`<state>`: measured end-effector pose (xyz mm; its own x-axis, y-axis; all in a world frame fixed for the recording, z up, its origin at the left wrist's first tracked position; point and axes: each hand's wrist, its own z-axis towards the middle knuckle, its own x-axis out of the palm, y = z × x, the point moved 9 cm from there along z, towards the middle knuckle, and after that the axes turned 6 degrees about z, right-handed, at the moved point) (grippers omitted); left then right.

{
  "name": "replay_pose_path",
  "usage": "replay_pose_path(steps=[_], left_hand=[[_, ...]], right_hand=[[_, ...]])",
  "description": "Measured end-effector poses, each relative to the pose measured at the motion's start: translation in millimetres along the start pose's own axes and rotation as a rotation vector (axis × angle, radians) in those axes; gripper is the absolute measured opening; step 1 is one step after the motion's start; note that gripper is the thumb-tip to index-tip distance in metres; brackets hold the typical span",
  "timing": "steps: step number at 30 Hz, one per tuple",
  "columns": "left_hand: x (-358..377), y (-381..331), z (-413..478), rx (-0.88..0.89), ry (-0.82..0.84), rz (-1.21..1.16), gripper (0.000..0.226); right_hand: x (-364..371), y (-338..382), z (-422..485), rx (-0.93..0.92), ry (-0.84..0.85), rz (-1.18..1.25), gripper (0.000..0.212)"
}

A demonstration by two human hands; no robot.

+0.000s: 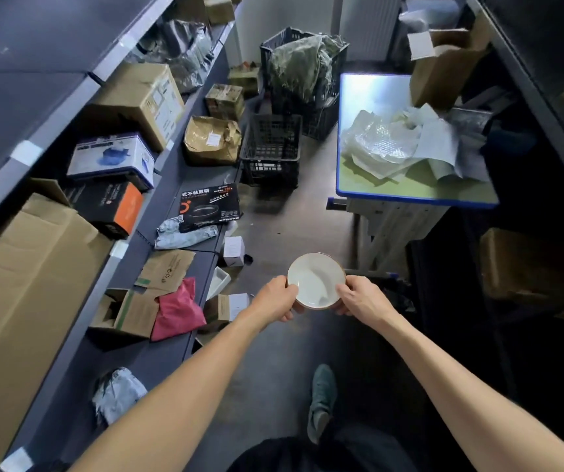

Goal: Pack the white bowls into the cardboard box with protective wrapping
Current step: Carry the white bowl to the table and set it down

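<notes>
A white bowl (315, 278) with a thin brown rim is held in the air in front of me, above the dark floor. My left hand (275, 298) grips its left edge, thumb over the rim. My right hand (358, 298) grips its right edge the same way. Ahead on the right stands a small blue-edged table (393, 194) carrying a heap of bubble wrap and foam sheets (406, 144). An open cardboard box (444, 68) sits at the far end of that table.
A long low shelf (171, 352) on the left carries cardboard boxes, mailer bags and a pink pouch (178, 310). Black plastic crates (272, 149) stand on the floor ahead. Dark shelving lines the right side. My shoe (321, 400) is on the floor below.
</notes>
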<state>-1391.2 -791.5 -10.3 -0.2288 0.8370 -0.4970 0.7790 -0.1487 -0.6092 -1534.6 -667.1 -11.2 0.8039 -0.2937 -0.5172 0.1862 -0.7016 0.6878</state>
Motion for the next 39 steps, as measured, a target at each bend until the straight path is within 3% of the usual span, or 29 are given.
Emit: replay_pose_path(steps=[8, 15, 29, 39], left_hand=[[-41, -37, 67, -0.046, -0.023, -0.076, 0.026], [-89, -62, 119, -0.041, -0.032, -0.051, 0.027], [-225, -114, 263, 0.104, 0.043, 0.036, 0.022], [-270, -156, 333, 0.109, 0.061, 0.069, 0.025]], right_hand=[[-40, 49, 81, -0.041, 0.042, -0.01, 0.026], [-51, 91, 141, -0.034, 0.063, -0.018, 0.028], [-69, 195, 273, 0.017, -0.063, 0.092, 0.029], [-98, 229, 350, 0.028, -0.103, 0.093, 0.029]])
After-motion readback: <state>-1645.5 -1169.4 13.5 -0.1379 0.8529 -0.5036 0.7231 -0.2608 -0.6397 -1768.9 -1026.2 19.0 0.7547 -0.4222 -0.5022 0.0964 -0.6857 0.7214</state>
